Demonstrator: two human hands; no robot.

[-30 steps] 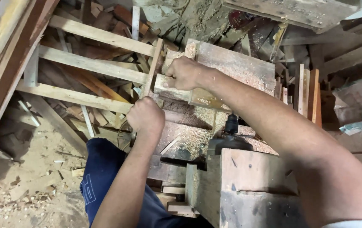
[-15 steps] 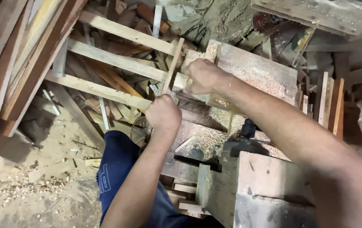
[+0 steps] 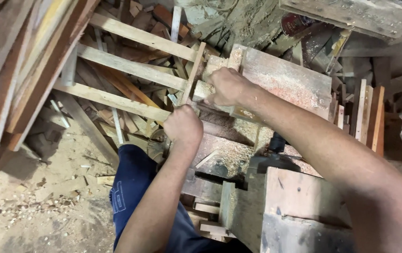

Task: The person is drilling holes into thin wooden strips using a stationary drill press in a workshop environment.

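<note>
Clamped by both fists: wooden slat frame [image 3: 130, 70], left hand [image 3: 183, 125] on lower slat end, right hand [image 3: 228, 86] knuckles-up by dusty board [image 3: 287, 82].

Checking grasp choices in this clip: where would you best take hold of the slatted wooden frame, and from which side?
Grip the slatted wooden frame at its cross-piece end, from the near side. There the slats join and lie on the dusty workbench, where both the left hand and right hand already sit.
</note>
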